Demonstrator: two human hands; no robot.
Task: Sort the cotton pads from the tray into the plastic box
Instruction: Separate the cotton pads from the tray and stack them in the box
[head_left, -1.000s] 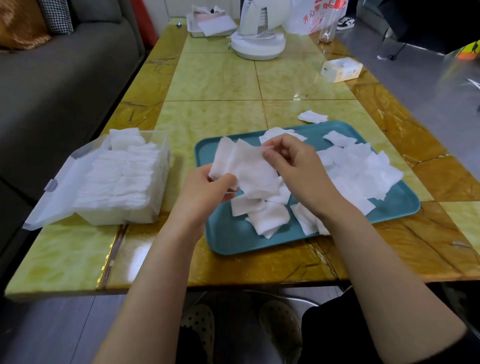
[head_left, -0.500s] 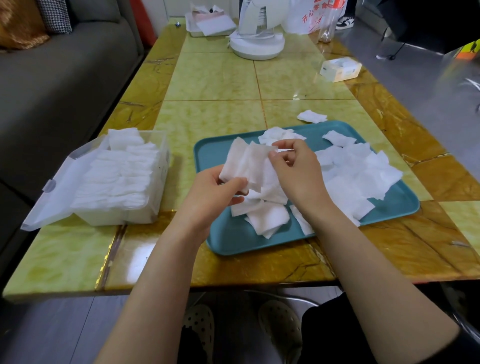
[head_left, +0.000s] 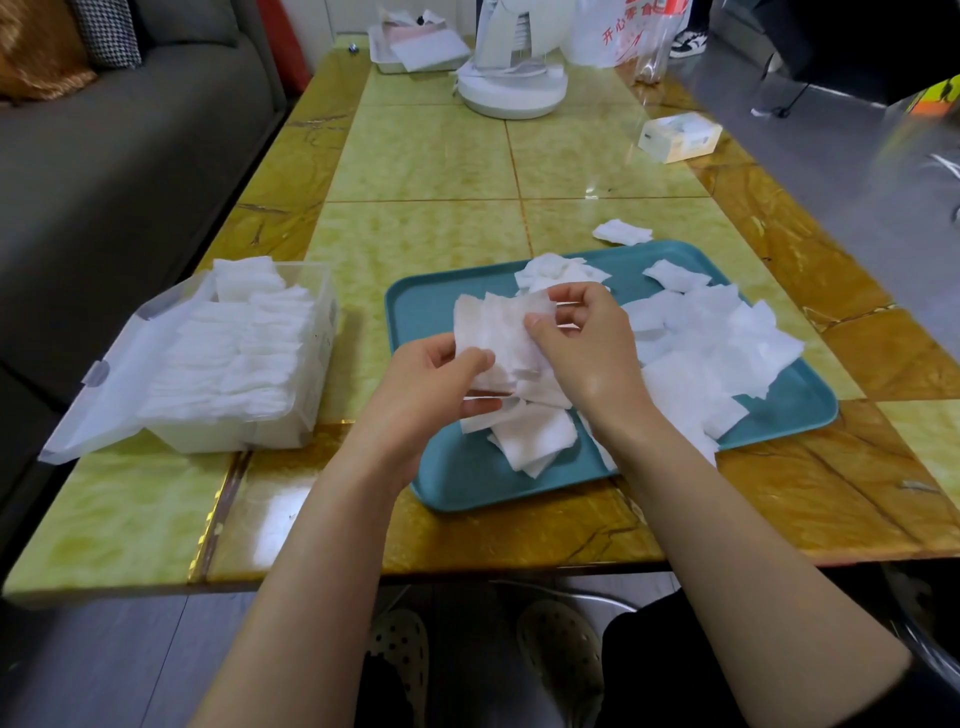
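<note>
Changed: the held stack (head_left: 498, 332), fanned out wide a second ago, has been drawn into a tighter overlap, and the left hand (head_left: 426, 384) has edged in toward the right hand (head_left: 587, 353).
Left hand: thumb on top and fingers beneath, pinching the stack's lower left edge.
Right hand: thumb and fingertips nipping the upper right corner; how many pads it grips I cannot tell, as the whites blur together.
Where the pads are: the stack hangs in both hands above the near-left part of the tray (head_left: 431, 312). Loose pads (head_left: 701, 353) lie heaped over the tray's right half and under the hands. One stray pad (head_left: 622, 232) sits on the table (head_left: 426, 156) just beyond the far rim.
Plastic box (head_left: 322, 332): left of the tray and apart from it, lid (head_left: 119, 374) flopped open, already packed with rows of pads.
Handling: the pads are probably near weightless, limp and slightly clingy, so they will slide out of line rather than drop. Best held by opposite edges, squeezed lightly through the whole thickness.
Materials: soft matte white squares with fuzzy edges; smooth teal tray with rounded corners; clear, stiff, straight-walled box; glossy marbled tabletop.
</note>
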